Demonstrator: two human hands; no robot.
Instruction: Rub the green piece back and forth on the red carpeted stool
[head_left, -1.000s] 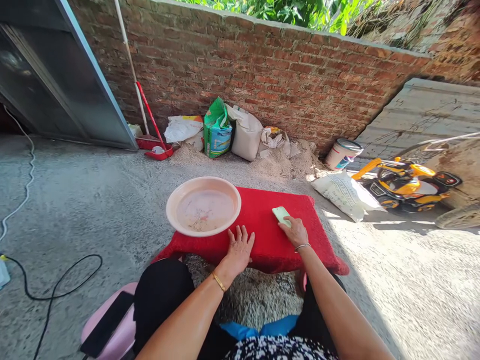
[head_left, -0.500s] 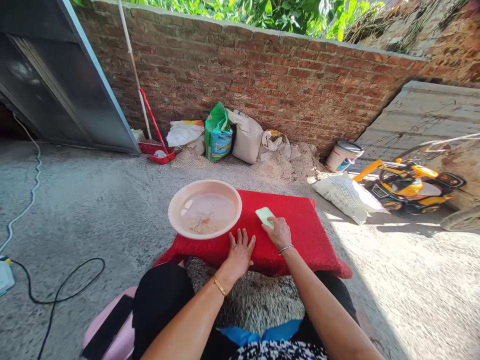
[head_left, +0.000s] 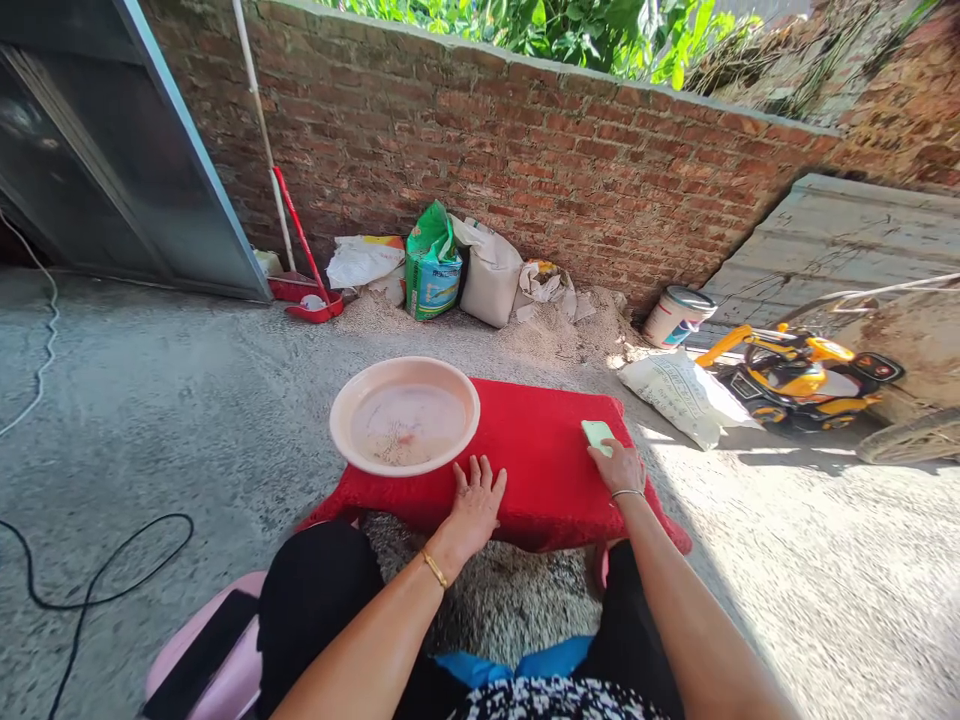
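Note:
My right hand (head_left: 621, 468) is wrapped round the near end of a flat, pale green block with rounded corners (head_left: 597, 434), its underside hidden against the cloth. It is on the right part of a red cloth (head_left: 540, 440) draped over a low table or stool. Flat on the front edge of the cloth lies my left hand (head_left: 478, 500), fingers spread and nothing in them. Just beyond its fingertips, a pale pink basin (head_left: 339, 440) stands on the cloth's left end. The basin holds cloudy water with brownish bits in it.
Against the brick wall (head_left: 525, 150) stand a green bag (head_left: 433, 270), a white sack (head_left: 489, 280) and a red dustpan (head_left: 319, 308). On the right are a bucket (head_left: 679, 316), a flat sack (head_left: 682, 395) and a yellow toy excavator (head_left: 814, 375). A black cable (head_left: 112, 585) crosses the floor at left.
My right hand has slid the pale green block to the right across the red cloth. My left hand stays spread on the cloth's front edge. The view has shifted slightly.

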